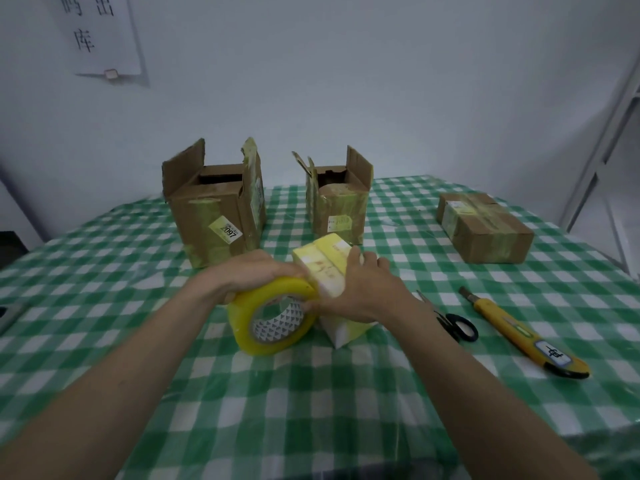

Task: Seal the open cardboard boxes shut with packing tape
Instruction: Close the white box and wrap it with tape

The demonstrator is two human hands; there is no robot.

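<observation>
A small white box wrapped in yellowish tape stands at the table's middle. My left hand grips a big roll of yellowish packing tape held against the box's left side. My right hand lies over the box's right side, fingers spread on its top, thumb near the roll. Behind stand two open cardboard boxes with raised flaps: a larger one at the left and a smaller one to its right. A shut, taped cardboard box lies at the far right.
Black-handled scissors and a yellow utility knife lie on the green-checked tablecloth right of my hands. A white wall with a paper sign rises behind the table. A white frame stands at the right edge.
</observation>
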